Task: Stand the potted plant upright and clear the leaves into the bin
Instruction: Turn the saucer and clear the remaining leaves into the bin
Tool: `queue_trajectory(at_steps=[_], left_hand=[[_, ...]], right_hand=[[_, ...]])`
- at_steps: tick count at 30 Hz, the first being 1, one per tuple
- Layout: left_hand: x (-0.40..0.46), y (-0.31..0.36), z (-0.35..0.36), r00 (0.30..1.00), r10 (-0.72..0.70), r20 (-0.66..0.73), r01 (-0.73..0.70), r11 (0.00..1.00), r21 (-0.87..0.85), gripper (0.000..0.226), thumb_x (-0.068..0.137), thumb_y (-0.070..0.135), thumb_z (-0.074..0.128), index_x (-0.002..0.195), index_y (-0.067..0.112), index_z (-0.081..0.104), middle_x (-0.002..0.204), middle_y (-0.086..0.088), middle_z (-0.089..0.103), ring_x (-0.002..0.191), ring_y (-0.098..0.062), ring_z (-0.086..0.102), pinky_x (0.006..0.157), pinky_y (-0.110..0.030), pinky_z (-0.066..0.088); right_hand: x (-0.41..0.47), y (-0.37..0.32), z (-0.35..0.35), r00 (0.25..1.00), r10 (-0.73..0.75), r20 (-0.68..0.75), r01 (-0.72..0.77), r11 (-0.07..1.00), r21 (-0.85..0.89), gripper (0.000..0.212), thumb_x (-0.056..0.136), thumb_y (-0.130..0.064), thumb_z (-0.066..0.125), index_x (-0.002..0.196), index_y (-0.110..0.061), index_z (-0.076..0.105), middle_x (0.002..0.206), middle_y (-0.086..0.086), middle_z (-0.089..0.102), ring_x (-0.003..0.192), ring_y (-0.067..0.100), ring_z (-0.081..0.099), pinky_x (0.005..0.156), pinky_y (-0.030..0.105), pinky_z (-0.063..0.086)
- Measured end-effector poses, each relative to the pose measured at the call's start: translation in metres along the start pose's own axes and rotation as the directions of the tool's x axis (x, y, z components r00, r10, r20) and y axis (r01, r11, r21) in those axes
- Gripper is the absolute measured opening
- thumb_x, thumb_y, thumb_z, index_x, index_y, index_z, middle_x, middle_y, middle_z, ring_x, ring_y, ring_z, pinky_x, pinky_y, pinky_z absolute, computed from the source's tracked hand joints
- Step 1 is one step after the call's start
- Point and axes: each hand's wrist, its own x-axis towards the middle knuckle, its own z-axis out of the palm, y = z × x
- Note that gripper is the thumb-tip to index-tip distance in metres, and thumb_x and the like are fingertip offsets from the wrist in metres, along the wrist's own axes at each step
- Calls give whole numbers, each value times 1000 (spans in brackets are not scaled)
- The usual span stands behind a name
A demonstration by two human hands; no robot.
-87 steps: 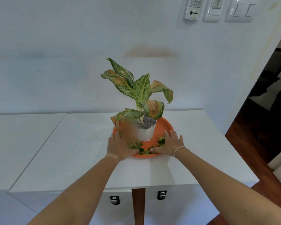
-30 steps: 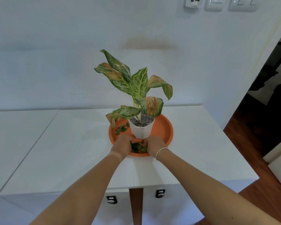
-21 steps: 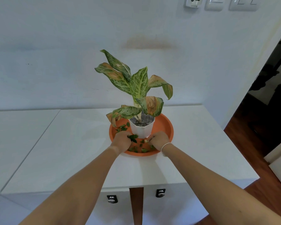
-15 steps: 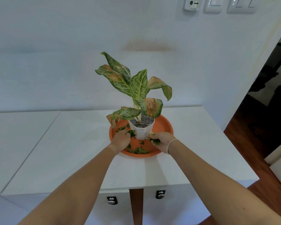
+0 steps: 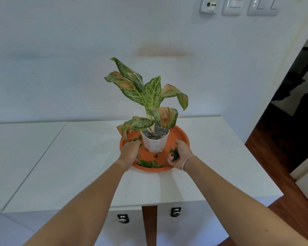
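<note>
The potted plant (image 5: 155,142) stands upright in its white faceted pot at the middle of an orange round tray (image 5: 182,139). Small green leaf pieces (image 5: 148,164) lie on the tray's near part, with a few more to the left of the pot. My left hand (image 5: 131,152) rests palm down on the tray's left side over some of those leaves. My right hand (image 5: 179,155) is curled at the tray's right front, with a clump of green leaves in its fingers. No bin is in view.
The tray sits on a white cabinet top (image 5: 78,166) against a white wall. Two drawer knobs (image 5: 123,219) show on the cabinet front below. Wood floor and a dark doorway (image 5: 292,121) lie to the right. Wall switches (image 5: 231,6) are at the top.
Both hands drew together at the tray's front and raked up leaves, then moved apart. My right hand now holds a clump of leaves; fewer pieces lie on the tray.
</note>
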Motion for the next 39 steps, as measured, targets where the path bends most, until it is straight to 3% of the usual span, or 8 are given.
queue_trajectory(at_steps=[6,10,13,17,20,24,28,39], left_hand=[[-1,-1,-8,996,-78,-33,73,989,-125,15,85,10,43,71,13,49,74,-3,44,63,-17,46,50,-24,42],[0,-3,-15,995,-91,-36,85,987,-139,22,85,8,40,67,12,52,75,-6,45,57,-20,44,50,-25,38],[0,-4,-15,1000,-28,-15,27,999,-34,26,86,7,39,67,13,56,73,-5,48,54,-19,43,49,-26,36],[-1,-6,-12,972,223,74,-234,878,417,37,91,6,32,83,15,67,88,2,58,75,-12,53,60,-22,40],[-1,-9,-9,941,252,228,-339,648,682,28,92,6,38,94,12,66,96,-3,63,90,-22,60,74,-30,48],[-3,-8,-7,946,165,278,-323,481,815,20,84,35,58,77,16,55,72,1,56,73,-18,56,60,-26,40],[-3,-5,-2,961,109,253,-276,382,882,40,73,48,68,85,10,64,84,-7,67,79,-21,61,64,-27,43],[-9,-6,6,964,135,228,-260,305,916,15,87,13,53,92,3,63,95,-12,68,91,-28,64,66,-31,46]], right_hand=[[1,0,-1,996,-88,1,85,958,-275,41,98,-35,42,65,-11,40,60,3,39,40,9,28,27,13,19],[0,0,-2,978,-191,78,203,824,-530,36,100,-26,37,70,-10,51,60,3,41,40,11,27,29,14,19],[0,1,-3,936,-294,194,330,537,-777,32,97,-14,37,77,-12,62,57,1,38,46,13,27,36,17,22],[2,3,0,854,-334,399,443,68,-894,34,93,-21,52,61,-10,57,61,4,47,59,16,41,58,29,35],[3,5,5,854,-261,451,405,-212,-889,33,88,-33,59,108,-9,70,107,8,67,100,23,59,89,35,49],[6,8,10,856,-175,487,349,-500,-793,44,85,-40,57,123,-17,60,121,5,62,111,24,56,85,33,47],[14,10,11,841,-166,515,317,-619,-718,40,86,-41,55,119,-20,61,117,4,64,107,24,59,75,31,45],[16,19,10,772,-214,598,372,-611,-699,21,90,-23,51,102,-15,65,111,8,65,101,27,60,74,33,45]])
